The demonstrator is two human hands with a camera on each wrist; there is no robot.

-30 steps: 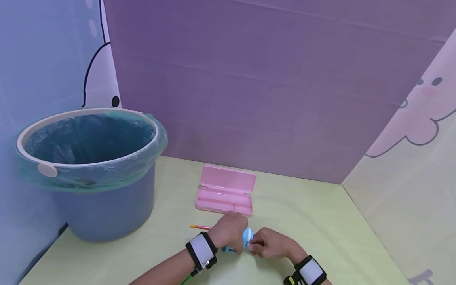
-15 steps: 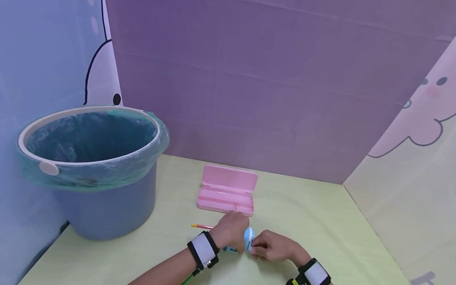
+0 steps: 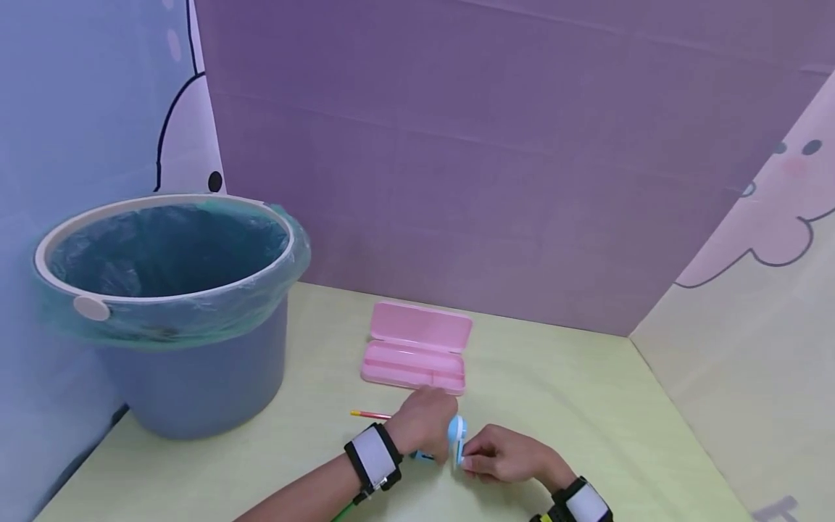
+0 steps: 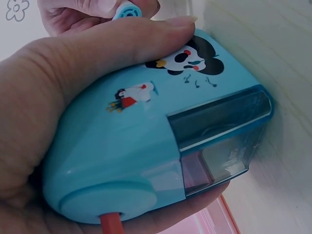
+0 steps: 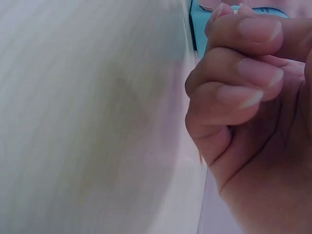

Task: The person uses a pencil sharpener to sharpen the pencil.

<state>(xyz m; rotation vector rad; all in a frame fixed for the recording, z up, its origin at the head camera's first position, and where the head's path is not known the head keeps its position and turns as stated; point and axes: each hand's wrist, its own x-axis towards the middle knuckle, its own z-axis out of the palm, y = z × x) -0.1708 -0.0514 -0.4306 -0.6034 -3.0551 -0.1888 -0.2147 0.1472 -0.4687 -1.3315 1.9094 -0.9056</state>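
Observation:
My left hand grips a light blue crank pencil sharpener, its thumb across the cartoon-printed side. A clear, dark-tinted shavings drawer shows in the left wrist view. A red pencil with a yellow end sticks out of the sharpener's left side. On the other side, my right hand pinches the crank knob between thumb and fingers. The right wrist view shows curled fingers, with part of the blue sharpener behind them; the knob is hidden there.
Just beyond the hands lies a pink pencil case with its lid raised. A large blue bucket, lined with a green plastic bag, stands at the left. A purple backdrop rises behind the table.
The right hand has shifted slightly toward the person and to the right, and the crank arm has swung lower with it. The left hand keeps its hold on the sharpener.

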